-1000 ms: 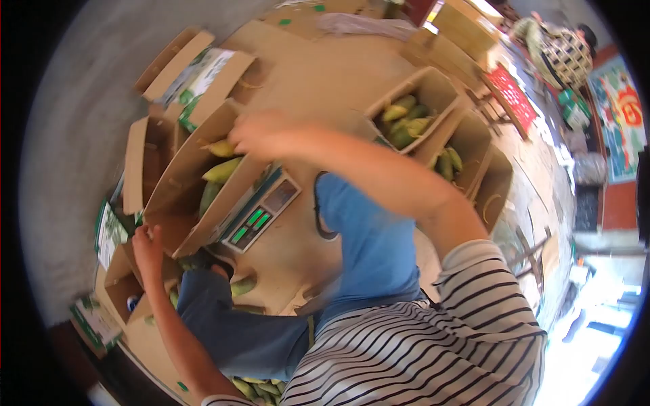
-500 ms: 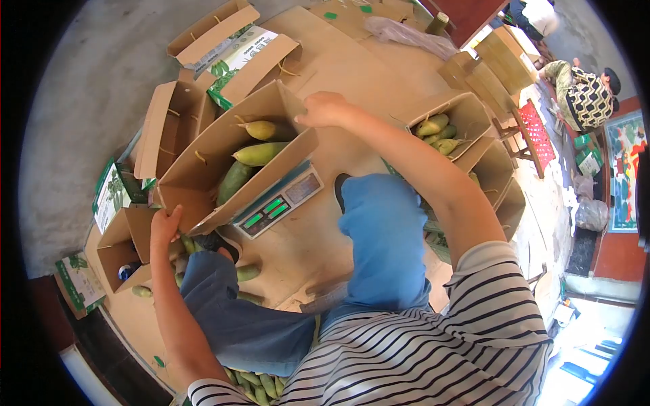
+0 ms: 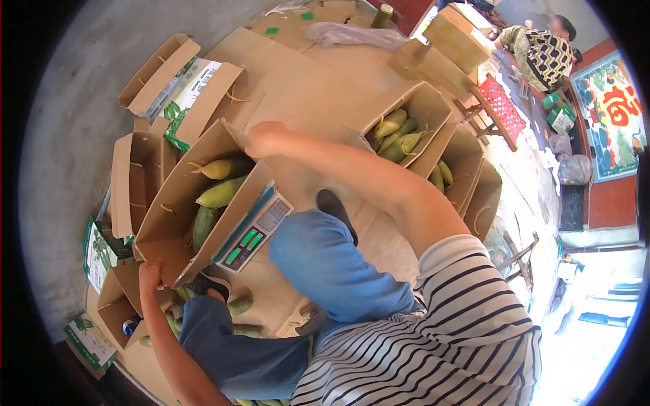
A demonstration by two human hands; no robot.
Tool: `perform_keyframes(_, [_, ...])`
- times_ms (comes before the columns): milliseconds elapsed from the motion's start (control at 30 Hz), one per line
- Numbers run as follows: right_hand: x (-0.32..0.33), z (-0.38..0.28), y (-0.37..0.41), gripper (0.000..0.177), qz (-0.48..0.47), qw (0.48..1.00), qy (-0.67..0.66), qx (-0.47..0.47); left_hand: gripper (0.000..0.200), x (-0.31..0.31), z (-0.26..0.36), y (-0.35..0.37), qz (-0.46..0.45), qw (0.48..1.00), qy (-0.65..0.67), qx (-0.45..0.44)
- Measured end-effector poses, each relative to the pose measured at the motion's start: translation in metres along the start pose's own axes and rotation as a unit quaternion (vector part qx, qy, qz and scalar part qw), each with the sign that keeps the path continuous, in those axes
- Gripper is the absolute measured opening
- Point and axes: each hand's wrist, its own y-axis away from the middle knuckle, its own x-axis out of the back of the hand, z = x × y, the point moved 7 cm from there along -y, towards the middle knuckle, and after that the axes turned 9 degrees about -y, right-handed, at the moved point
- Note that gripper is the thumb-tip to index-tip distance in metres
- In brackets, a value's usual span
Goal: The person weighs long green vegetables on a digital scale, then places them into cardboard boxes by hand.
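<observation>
An open cardboard box (image 3: 169, 186) stands on or right behind a digital scale (image 3: 256, 233) with green lit displays. Inside lie several plump green radish-like vegetables (image 3: 221, 193), some yellowish at the tapered end. My left hand (image 3: 152, 276) is closed on the box's near left end. My right hand (image 3: 267, 139) grips the far right end at its upper corner, fingers partly hidden behind the cardboard. My arms reach out on both sides of the box.
More open boxes (image 3: 145, 166) stand to the left. Other boxes to the right hold similar vegetables (image 3: 399, 132). Loose ones (image 3: 240, 306) lie by my foot. A red-topped stool (image 3: 501, 111), clear plastic sheeting (image 3: 355, 34) and a seated person (image 3: 548, 57) are farther off.
My view has turned right, so things appear shifted left. Both hands stay on the box ends. My right-side knee has swung inward beside the scale.
</observation>
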Motion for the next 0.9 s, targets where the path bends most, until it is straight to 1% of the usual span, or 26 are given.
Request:
perform_keyframes(100, [0.002,0.003,0.0,0.036,0.012,1.0,-0.007,0.003,0.029,0.003,0.0,0.001,-0.013,1.0,0.016,-0.018])
perform_keyframes(167, [0.002,0.012,-0.005,0.036,-0.005,1.0,0.014,0.017,0.026,0.006,-0.005,-0.009,-0.013,0.999,0.026,-0.032])
perform_keyframes(200, [0.004,0.02,-0.008,0.037,-0.01,0.999,0.024,0.023,0.026,0.012,0.006,-0.005,-0.014,0.999,0.034,-0.037])
perform_keyframes(267, [0.015,0.04,-0.013,0.037,0.002,0.999,0.011,0.043,0.025,0.021,0.047,0.014,-0.015,0.998,0.046,-0.051])
perform_keyframes(300, [0.022,0.053,-0.017,0.037,0.011,0.999,0.001,0.051,0.024,0.024,0.065,0.018,0.006,0.997,0.044,-0.067])
perform_keyframes(367, [0.041,0.085,-0.03,0.04,0.03,0.996,0.042,0.069,0.023,0.021,0.109,0.025,0.045,0.992,0.04,-0.107])
perform_keyframes(400, [0.061,0.103,-0.032,0.039,0.046,0.995,0.044,0.075,0.022,0.013,0.155,0.051,0.001,0.996,0.066,-0.065])
perform_keyframes(500, [0.131,0.161,-0.022,0.039,0.098,0.989,0.083,0.073,0.018,-0.027,0.235,0.047,-0.028,0.981,0.117,-0.154])
perform_keyframes(567, [0.173,0.217,-0.007,0.038,0.185,0.97,0.087,0.131,0.016,-0.069,0.274,0.021,-0.069,0.974,0.137,-0.167])
perform_keyframes(633, [0.21,0.262,0.012,0.037,0.187,0.976,0.114,0.015,0.018,-0.118,0.327,0.009,-0.072,0.973,0.131,-0.178])
perform_keyframes(667, [0.224,0.282,0.021,0.037,0.198,0.971,0.134,-0.009,0.018,-0.149,0.351,0.005,-0.094,0.962,0.177,-0.185])
perform_keyframes(700, [0.234,0.303,0.028,0.036,0.207,0.966,0.153,-0.033,0.019,-0.182,0.365,-0.009,-0.077,0.966,0.165,-0.186])
perform_keyframes(733, [0.243,0.332,0.033,0.036,0.226,0.959,0.151,-0.085,0.021,-0.209,0.391,0.0,-0.093,0.956,0.189,-0.202])
perform_keyframes(767, [0.25,0.361,0.036,0.035,0.243,0.949,0.147,-0.137,0.023,-0.245,0.402,-0.007,-0.061,0.962,0.184,-0.194])
perform_keyframes(800, [0.252,0.388,0.041,0.035,0.261,0.942,0.142,-0.159,0.025,-0.281,0.414,-0.01,-0.081,0.959,0.149,-0.227])
perform_keyframes(833, [0.25,0.417,0.044,0.034,0.279,0.933,0.136,-0.181,0.026,-0.315,0.423,-0.006,-0.105,0.956,0.159,-0.223])
perform_keyframes(867, [0.244,0.441,0.046,0.033,0.297,0.924,0.131,-0.202,0.023,-0.348,0.427,-0.001,-0.193,0.952,0.116,-0.209])
perform_keyframes(900, [0.236,0.463,0.047,0.033,0.291,0.919,0.108,-0.243,0.022,-0.374,0.427,0.007,-0.281,0.937,0.072,-0.192])
